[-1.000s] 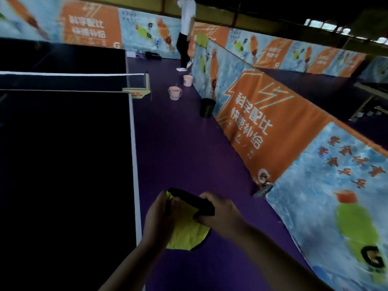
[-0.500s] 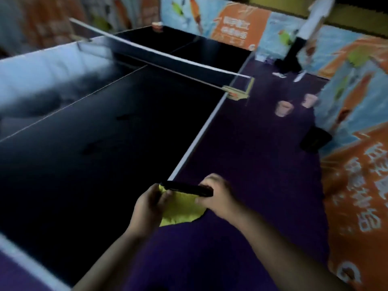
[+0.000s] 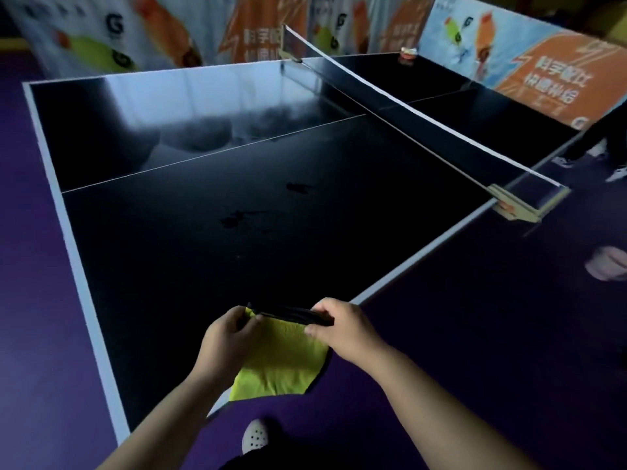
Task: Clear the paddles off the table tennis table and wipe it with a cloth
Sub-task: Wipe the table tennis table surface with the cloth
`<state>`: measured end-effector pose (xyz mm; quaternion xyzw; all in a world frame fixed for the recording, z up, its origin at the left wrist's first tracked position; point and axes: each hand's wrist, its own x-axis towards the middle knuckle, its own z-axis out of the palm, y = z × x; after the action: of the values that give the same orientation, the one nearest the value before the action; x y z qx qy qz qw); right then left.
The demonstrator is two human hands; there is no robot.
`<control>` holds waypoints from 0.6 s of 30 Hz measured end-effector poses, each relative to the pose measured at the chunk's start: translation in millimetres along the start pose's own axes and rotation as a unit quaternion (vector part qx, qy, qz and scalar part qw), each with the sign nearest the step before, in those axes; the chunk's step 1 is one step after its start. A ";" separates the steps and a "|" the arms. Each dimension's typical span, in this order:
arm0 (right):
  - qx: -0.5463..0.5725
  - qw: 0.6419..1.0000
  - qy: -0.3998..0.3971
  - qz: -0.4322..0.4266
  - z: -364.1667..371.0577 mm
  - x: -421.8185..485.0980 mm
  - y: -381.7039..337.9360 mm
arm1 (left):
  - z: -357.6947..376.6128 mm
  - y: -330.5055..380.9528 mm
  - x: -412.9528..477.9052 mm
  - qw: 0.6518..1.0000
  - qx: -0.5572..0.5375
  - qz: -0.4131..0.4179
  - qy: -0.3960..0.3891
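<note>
Yellow-green soft microfibre cloth (image 3: 281,361) w/ black top edge: held in air, stretched flat between both hands, over near right corner of the table; lower part hangs free.

Left hand (image 3: 227,340): fingers curled, pinching the cloth's top left corner. Right hand (image 3: 342,329): thumb and fingers pinching the top right end of the black edge.

Handling (est.): light, limp, no stiffness, not fragile. It will bunch under a push, so fold to a pad or lay flat and press w/ a flat palm. Best hold: top corners, as now.

Black glossy table tennis table (image 3: 305,157), white edge lines: no paddles seen on near half. Two dull smudges (image 3: 237,217) mid-surface are likely the first wipe targets. White-topped net (image 3: 407,110) spans the middle. Small red-orange item (image 3: 408,54) sits at far edge; type cannot be told. Printed orange/blue barrier boards (image 3: 543,72) surround; purple floor (image 3: 475,317) below.
</note>
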<state>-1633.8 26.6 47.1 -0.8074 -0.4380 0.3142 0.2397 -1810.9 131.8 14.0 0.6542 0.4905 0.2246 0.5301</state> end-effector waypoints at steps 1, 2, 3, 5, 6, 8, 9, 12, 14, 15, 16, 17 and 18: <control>-0.008 1.000 -0.006 0.001 -3.9 13.0 -1.6 | 1.2 1.9 10.8 1.000 0.010 -0.010 0.008; -0.014 1.000 -0.010 0.002 -6.9 26.5 -3.1 | 1.9 3.4 21.5 1.000 0.020 -0.014 0.012; -0.019 1.000 -0.013 0.002 -9.2 40.6 -4.5 | 2.2 4.3 33.4 0.999 0.027 -0.025 0.014; -0.018 1.000 -0.017 0.002 -13.5 70.5 -7.3 | 1.9 7.3 59.2 0.998 0.040 -0.037 0.016; -0.012 1.000 -0.012 0.000 -15.4 85.3 -8.6 | 2.3 9.2 72.9 0.998 0.047 -0.038 0.017; 0.007 1.000 0.008 -0.007 -19.8 110.7 -9.5 | 2.6 13.5 96.7 0.997 0.059 -0.046 0.026; 0.014 1.000 0.018 -0.009 -21.9 121.5 -8.9 | 1.4 15.1 106.9 0.996 0.062 -0.056 0.036; 0.002 1.000 0.008 -0.013 -26.5 149.0 -1.1 | -6.5 13.4 128.9 0.991 0.070 -0.079 0.076; -0.017 0.999 -0.033 -0.018 -27.3 165.3 7.2 | -10.0 9.0 134.6 0.987 0.085 -0.100 0.094; -0.027 0.998 -0.059 -0.022 -27.2 173.5 9.8 | -10.8 6.6 135.5 0.984 0.093 -0.115 0.102; -0.039 0.995 -0.086 -0.027 -25.9 181.8 12.2 | -10.4 1.9 136.3 0.980 0.102 -0.130 0.112; -0.053 0.991 -0.114 -0.034 -23.3 190.3 14.2 | -9.4 -0.8 135.7 0.975 0.108 -0.150 0.121; -0.068 0.986 -0.143 -0.043 -19.8 198.9 15.9 | -6.9 -5.2 135.2 0.971 0.113 -0.168 0.131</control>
<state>-1527.4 187.1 -9.0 -0.7492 -0.5223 0.3853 0.1321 -1762.1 253.8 -19.0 0.5830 0.6806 0.1595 0.4139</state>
